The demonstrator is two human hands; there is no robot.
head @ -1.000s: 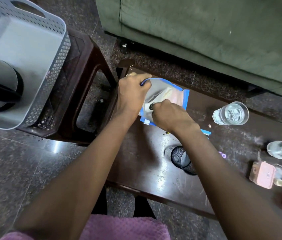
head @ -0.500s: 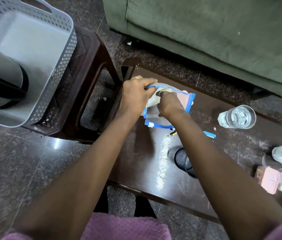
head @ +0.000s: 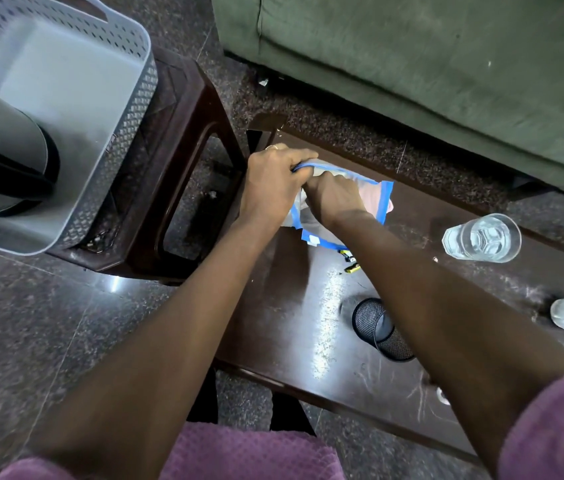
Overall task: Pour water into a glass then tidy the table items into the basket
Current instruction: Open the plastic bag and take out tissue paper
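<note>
Left hand (head: 273, 183) gripping blue-edged pouch (head: 373, 197) rim, right hand (head: 334, 199) at its opening, water glass (head: 481, 239) nearby

dark speckled polished stone floor tiles (head: 31, 323) all round, thin pale joints. olive-green fabric sofa (head: 412, 64) across top, near far edge of dark brown glossy wooden low table (head: 284, 299). scratched, dusty top with bright streak of reflected light. dark brown moulded stool (head: 187, 98) just left of table.

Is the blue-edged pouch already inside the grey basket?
No, the left hand grips the blue-edged pouch at the table, apart from the grey basket.
</note>
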